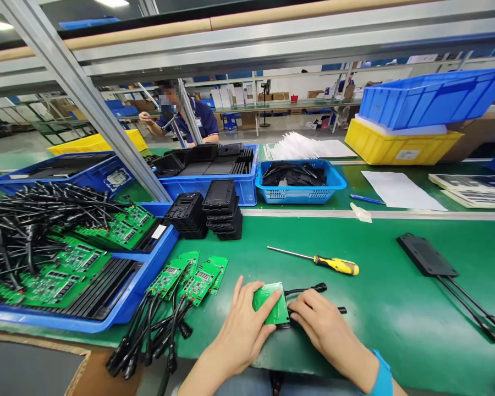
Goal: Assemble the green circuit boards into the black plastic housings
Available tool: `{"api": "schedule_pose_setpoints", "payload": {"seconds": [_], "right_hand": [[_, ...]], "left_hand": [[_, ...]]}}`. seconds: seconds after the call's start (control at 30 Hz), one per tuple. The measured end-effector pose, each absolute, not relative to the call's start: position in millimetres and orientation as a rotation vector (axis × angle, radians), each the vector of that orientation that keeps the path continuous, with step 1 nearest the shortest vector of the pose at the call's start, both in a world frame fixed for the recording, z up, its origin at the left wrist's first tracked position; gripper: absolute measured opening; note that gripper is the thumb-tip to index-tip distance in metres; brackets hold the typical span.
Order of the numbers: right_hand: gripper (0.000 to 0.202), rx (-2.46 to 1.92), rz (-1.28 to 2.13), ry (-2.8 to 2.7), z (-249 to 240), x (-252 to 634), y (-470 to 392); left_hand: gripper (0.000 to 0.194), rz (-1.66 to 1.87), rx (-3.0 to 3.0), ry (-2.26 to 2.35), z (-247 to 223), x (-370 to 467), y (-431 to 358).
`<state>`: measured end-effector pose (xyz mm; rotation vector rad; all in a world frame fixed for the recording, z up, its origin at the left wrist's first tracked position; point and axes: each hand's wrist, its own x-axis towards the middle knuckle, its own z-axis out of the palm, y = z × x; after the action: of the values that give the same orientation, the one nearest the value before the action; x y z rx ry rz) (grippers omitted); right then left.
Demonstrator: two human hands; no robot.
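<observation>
A green circuit board (275, 309) lies near the table's front edge, with a dark edge showing beneath it. Across its left side, my left hand (247, 322) grips the board with its fingers around the edges. My right hand (319, 319) is at the board's right side, its fingers closed around a black cable (341, 310) whose end sticks out to the right. Another black cable (307, 289) runs from the board above that hand. Behind both hands is a yellow-handled screwdriver (337, 265).
Boards with cables (200, 280) lie to the left, beside a blue bin (148, 283) of more. Black housings (223, 209) are stacked behind. A closed black case (429, 256) with cables sits right. A blue basket (301, 195) stands further back; a person (204, 118) sits beyond.
</observation>
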<state>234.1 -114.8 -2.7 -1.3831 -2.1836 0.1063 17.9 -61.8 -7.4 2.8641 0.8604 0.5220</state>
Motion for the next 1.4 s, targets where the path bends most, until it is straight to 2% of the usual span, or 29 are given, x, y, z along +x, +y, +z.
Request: {"api": "schedule_pose_setpoints", "payload": {"seconds": [0.13,0.2,0.33,0.4,0.53,0.6,0.8,0.87,1.03,1.17,1.4], "right_hand": [[0.033,-1.260,-0.075,-2.275,-19,239,-112],[0.034,-1.235,-0.055,-2.279,-24,242,-110],[0.025,-1.304,0.553,-2.151,-18,250,-104],[0.022,-1.304,0.732,-2.110,-13,252,-101],[0.017,-1.460,0.409,-2.128,-6,249,-93],[0.018,-1.477,0.396,-2.191,-4,246,-90],[0.027,-1.391,1.051,-2.264,6,254,-81],[0.026,-1.399,1.001,-2.310,6,258,-78],[0.022,-1.590,0.585,-2.335,-6,254,-76],[0.020,-1.618,0.387,-2.417,-19,247,-79],[0.021,-1.596,0.185,-2.520,-14,246,-79]], "left_hand": [[0.056,0.467,3.004,0.845,-14,18,-57],[0.057,0.447,3.042,0.839,-16,18,-55],[0.055,0.473,3.062,0.747,-16,16,-49],[0.054,0.514,3.053,0.693,-17,13,-48],[0.051,0.596,2.973,0.644,-21,8,-49],[0.050,0.613,2.910,0.643,-22,6,-50],[0.051,0.512,2.908,0.503,-16,2,-51],[0.051,0.459,2.937,0.530,-15,4,-50],[0.052,0.425,2.951,0.687,-21,14,-45],[0.054,0.397,2.932,0.674,-29,16,-41],[0.082,0.396,2.850,0.629,-38,15,-37]]}}
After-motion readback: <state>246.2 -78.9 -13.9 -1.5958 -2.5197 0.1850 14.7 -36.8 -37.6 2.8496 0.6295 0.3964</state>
